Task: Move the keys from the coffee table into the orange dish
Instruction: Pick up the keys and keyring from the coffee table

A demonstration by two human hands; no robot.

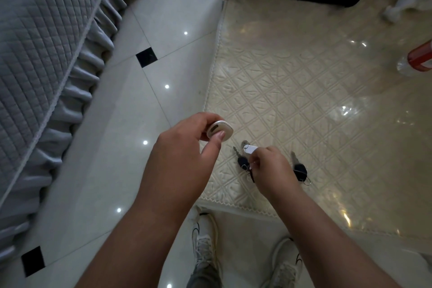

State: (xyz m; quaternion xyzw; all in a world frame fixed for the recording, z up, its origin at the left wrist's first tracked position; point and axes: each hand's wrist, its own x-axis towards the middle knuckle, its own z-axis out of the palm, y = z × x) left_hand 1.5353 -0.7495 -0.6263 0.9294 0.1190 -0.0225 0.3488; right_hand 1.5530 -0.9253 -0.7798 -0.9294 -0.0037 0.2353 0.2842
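Two bunches of keys lie near the front left corner of the coffee table [304,91], which has a cream patterned cover. My right hand [271,166] pinches the ring of the left bunch [243,161], a black-headed key with a white tag. A second black-headed key [300,169] lies just right of that hand. My left hand [187,145] hovers over the table's left edge and holds a small white rounded fob [221,131] between thumb and fingers. No orange dish is in view.
A grey quilted sofa cover [46,54] fills the left side across a strip of glossy tiled floor [149,91]. A red-capped clear bottle [418,61] lies at the table's right edge. White tissue [397,7] and a dark-edged cloth sit at the far end. My shoes stand below the table.
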